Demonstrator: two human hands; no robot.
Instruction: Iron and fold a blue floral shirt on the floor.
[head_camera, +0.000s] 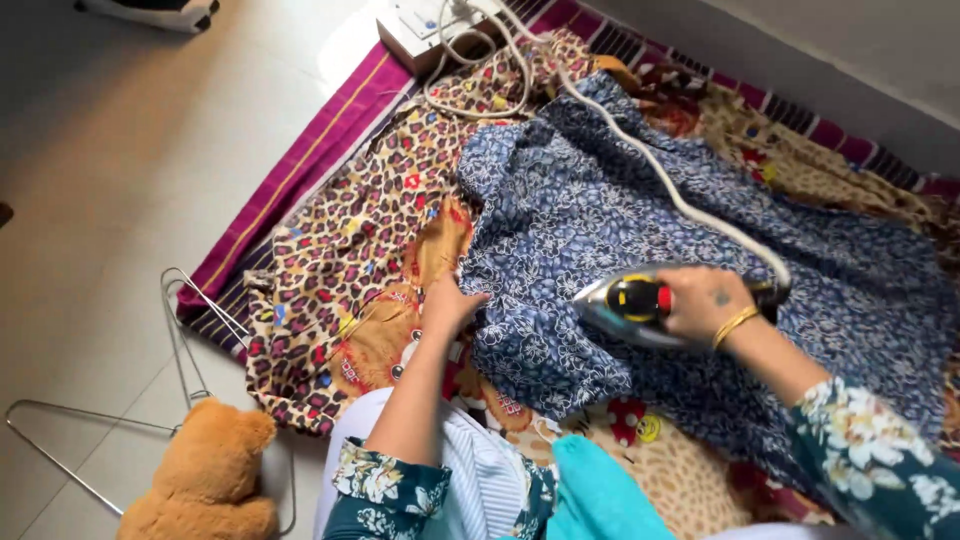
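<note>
A blue floral garment (640, 210) lies spread over a leopard-print cloth (350, 250) on the floor. My right hand (705, 300) grips the handle of a silver electric iron (625, 305), which rests on the blue garment with its tip pointing left. A white cord (660, 180) runs from the iron across the garment to a white power strip (425, 25) at the top. My left hand (450, 300) presses flat on the left edge of the blue garment, fingers spread, holding the fabric down.
Two wire hangers (185, 340) lie on the tiled floor at left, beside a brown teddy bear (210, 475). A purple striped mat (290, 170) lies under the cloths. A teal cloth (600, 495) and striped white fabric (480, 470) lie near my lap.
</note>
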